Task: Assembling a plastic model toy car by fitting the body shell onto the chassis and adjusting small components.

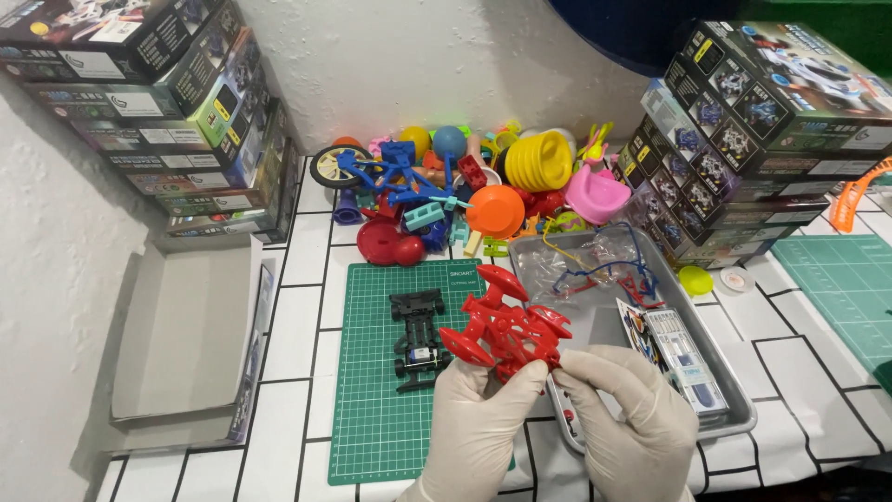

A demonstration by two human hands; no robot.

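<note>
Both my hands wear white gloves and together hold a red plastic toy car body shell (504, 327) above the green cutting mat (372, 409). My left hand (478, 428) grips its near left edge. My right hand (624, 418) pinches its right side. A small black toy car chassis (417, 336) with wheels lies on the mat just left of the shell.
A metal tray (734, 400) to the right holds a plastic bag with wires and a sticker sheet. A heap of colourful plastic toys (465, 181) lies behind. Stacked boxes (167, 102) stand at left and boxes (753, 121) at right. An open empty box (186, 335) lies left.
</note>
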